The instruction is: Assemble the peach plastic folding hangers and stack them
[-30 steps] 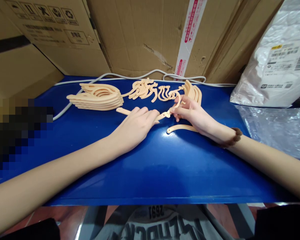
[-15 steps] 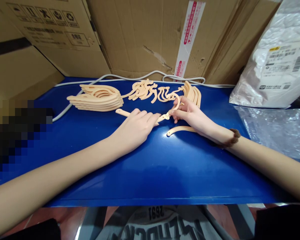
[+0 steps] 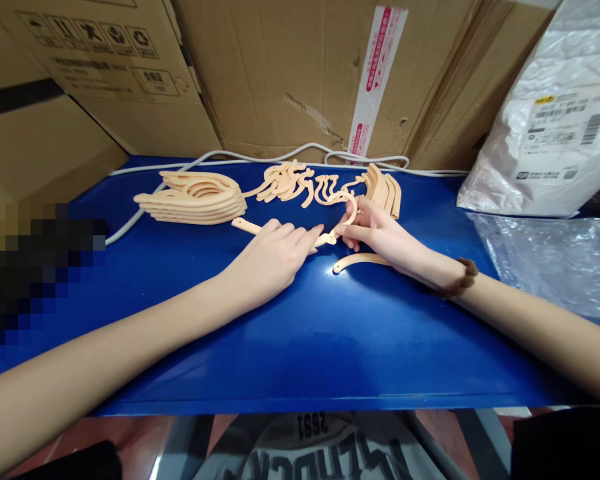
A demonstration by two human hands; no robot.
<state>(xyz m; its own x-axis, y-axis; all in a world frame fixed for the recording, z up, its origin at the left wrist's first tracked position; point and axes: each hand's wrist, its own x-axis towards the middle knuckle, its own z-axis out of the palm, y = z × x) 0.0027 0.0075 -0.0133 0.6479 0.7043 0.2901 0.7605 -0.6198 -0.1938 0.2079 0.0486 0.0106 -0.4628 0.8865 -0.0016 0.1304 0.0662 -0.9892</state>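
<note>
My left hand (image 3: 275, 257) is closed over a pale peach plastic hanger arm (image 3: 246, 226), whose far end sticks out on the left. The fingers of my right hand (image 3: 373, 227) pinch a curved hanger hook (image 3: 353, 212) of the same colour. The hook's lower end meets the right end of the arm, at a rounded joint (image 3: 331, 238) between the two hands. Whether they are locked together I cannot tell. Just below my right hand a loose curved hanger arm (image 3: 357, 259) lies on the blue table, partly covered by that hand.
Behind my left hand lies a stack of hanger pieces (image 3: 195, 200). Loose hooks (image 3: 285, 181) and more curved arms (image 3: 383, 190) lie along the back. A white cable (image 3: 210, 155) runs before the cardboard boxes (image 3: 280, 80). A white parcel bag (image 3: 545, 147) stands right on the blue table (image 3: 300, 347).
The hook and the joint have tilted slightly between my fingers. Both hands stay in nearly the same place, and the other pieces have not moved.
</note>
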